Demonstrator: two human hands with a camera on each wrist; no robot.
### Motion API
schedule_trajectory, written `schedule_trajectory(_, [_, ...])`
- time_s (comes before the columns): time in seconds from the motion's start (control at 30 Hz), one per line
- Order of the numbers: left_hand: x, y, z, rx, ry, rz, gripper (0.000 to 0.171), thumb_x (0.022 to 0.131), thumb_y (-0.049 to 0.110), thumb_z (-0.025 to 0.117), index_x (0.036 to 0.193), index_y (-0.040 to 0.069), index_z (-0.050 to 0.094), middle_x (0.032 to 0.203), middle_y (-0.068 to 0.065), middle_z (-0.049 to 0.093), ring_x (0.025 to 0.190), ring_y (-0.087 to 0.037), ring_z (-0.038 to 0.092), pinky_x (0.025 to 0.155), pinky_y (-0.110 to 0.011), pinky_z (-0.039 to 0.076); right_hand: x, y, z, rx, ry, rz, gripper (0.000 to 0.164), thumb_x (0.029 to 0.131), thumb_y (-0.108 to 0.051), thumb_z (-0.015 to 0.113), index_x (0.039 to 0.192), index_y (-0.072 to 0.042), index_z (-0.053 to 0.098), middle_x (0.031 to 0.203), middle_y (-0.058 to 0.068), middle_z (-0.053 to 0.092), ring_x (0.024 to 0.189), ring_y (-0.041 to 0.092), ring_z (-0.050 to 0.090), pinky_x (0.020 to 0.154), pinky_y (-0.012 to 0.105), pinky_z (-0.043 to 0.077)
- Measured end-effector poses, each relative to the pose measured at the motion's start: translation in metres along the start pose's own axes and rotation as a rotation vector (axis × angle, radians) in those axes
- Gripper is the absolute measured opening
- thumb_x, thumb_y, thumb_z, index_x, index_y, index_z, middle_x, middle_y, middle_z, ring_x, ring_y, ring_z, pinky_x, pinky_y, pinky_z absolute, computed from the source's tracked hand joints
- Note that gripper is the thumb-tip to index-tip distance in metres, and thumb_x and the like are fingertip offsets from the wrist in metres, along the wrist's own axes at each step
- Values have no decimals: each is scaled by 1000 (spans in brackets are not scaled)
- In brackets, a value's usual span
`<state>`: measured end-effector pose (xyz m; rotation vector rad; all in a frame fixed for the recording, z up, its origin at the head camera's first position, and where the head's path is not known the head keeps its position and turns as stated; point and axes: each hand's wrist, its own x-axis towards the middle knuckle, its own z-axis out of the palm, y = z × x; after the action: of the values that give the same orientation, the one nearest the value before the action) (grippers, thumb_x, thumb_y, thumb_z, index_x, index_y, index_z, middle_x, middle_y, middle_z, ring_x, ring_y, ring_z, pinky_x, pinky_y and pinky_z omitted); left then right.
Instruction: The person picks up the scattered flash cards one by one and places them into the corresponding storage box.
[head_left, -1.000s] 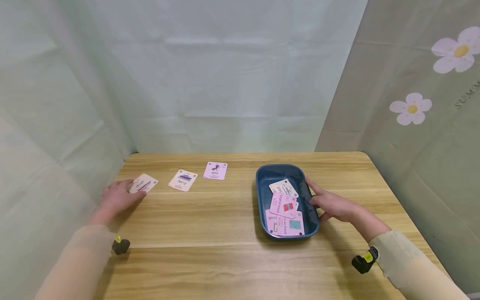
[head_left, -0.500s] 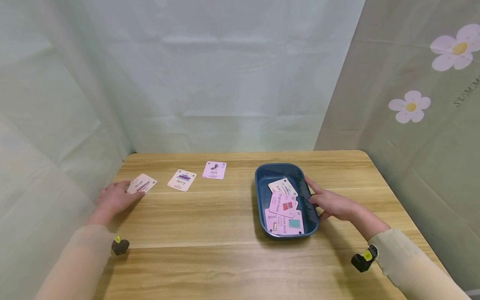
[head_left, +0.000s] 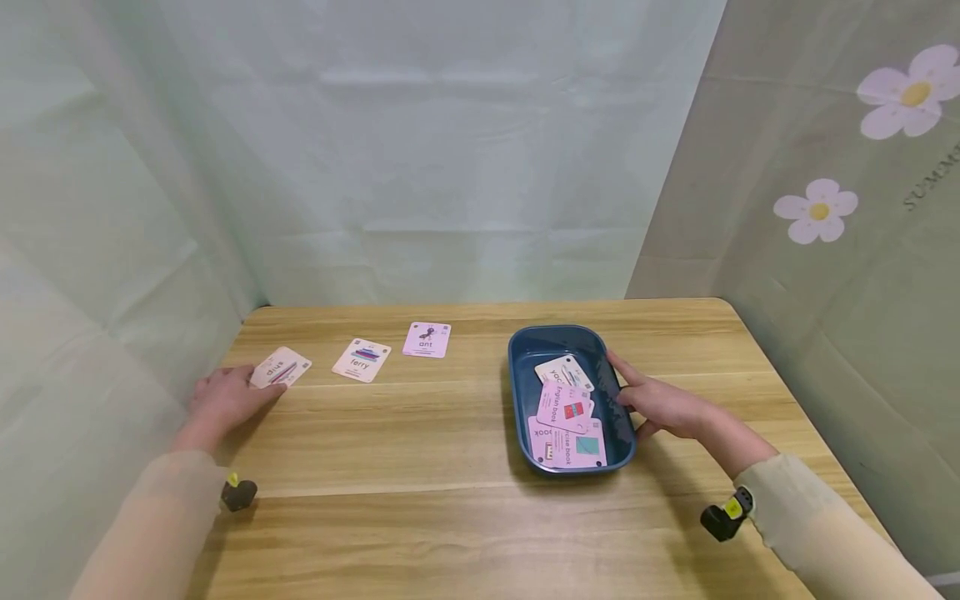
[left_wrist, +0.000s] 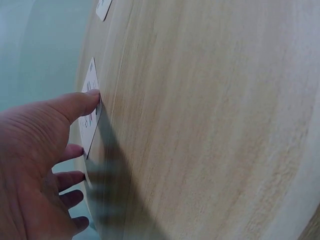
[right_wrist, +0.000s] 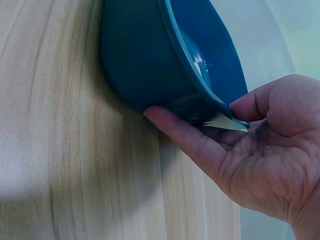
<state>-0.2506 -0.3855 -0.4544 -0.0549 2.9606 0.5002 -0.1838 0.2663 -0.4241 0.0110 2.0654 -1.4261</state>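
On the left of the table in the head view, my left hand (head_left: 225,402) pinches a flashcard marked "ship" (head_left: 288,364) near its corner. In the left wrist view the thumb touches one edge of that card (left_wrist: 90,129) and the forefinger another, while the other fingers hang loosely apart. My right hand (head_left: 663,408) grips the right side of a dark blue plastic bin (head_left: 555,340). The right wrist view has the thumb over the rim and a finger along the outer wall of the bin (right_wrist: 145,55). Some fingertips are hidden.
A "ferry" card (head_left: 362,361) and a pink "ant" card (head_left: 427,340) lie right of the ship card. Several cards sit in the bin, among them an "English book" card (head_left: 564,406). The wooden table (head_left: 420,533) is bordered by curtains (head_left: 450,192) behind and at both sides.
The view has shifted slightly. Both hands stay in place, the left at the ship flashcard and the right on the bin; no card has visibly moved.
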Motion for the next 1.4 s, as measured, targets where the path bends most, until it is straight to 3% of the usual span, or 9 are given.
schedule_trajectory(0.2, [2,-2,2,-25,26,-11,88,97,57,59,141,-16,39,131,-45,38,110,-62,32,90,-67,29,0,0,1,0,5,2,80,105,-5,36,163,-37,-9,168,23,-6,143,51,31,86,55,57])
schedule_trajectory(0.5, [6,-6,7,-46,67,-37,94,92,59,66,138,-18,39,124,-44,40,106,-59,34,86,-63,31,0,-1,1,1,4,-6,81,104,-7,39,164,-32,-9,164,33,9,141,48,36,82,51,59])
schedule_trajectory(0.67, [8,-7,9,-72,90,-71,98,87,59,71,137,-19,38,123,-42,41,106,-57,35,85,-61,32,-1,-2,1,-1,4,0,80,104,-7,38,164,-32,-9,164,33,7,142,49,35,82,51,59])
schedule_trajectory(0.93, [10,-8,7,-53,113,-29,101,87,54,73,137,-25,35,123,-47,43,107,-60,40,89,-63,29,0,-2,2,-3,6,-2,80,104,-6,38,164,-32,-9,164,33,9,141,49,36,82,51,59])
schedule_trajectory(1.17, [9,-12,2,12,141,33,77,93,45,69,128,-20,49,114,-40,56,98,-55,49,81,-60,30,0,-2,1,4,4,-3,81,103,-5,38,164,-32,-9,163,34,11,142,48,35,82,51,59])
schedule_trajectory(1.4, [12,-19,2,20,178,28,67,95,41,65,125,-18,52,112,-39,58,99,-56,49,81,-61,30,0,-2,1,11,1,1,81,104,-6,38,164,-33,-9,163,34,11,142,49,35,82,52,59])
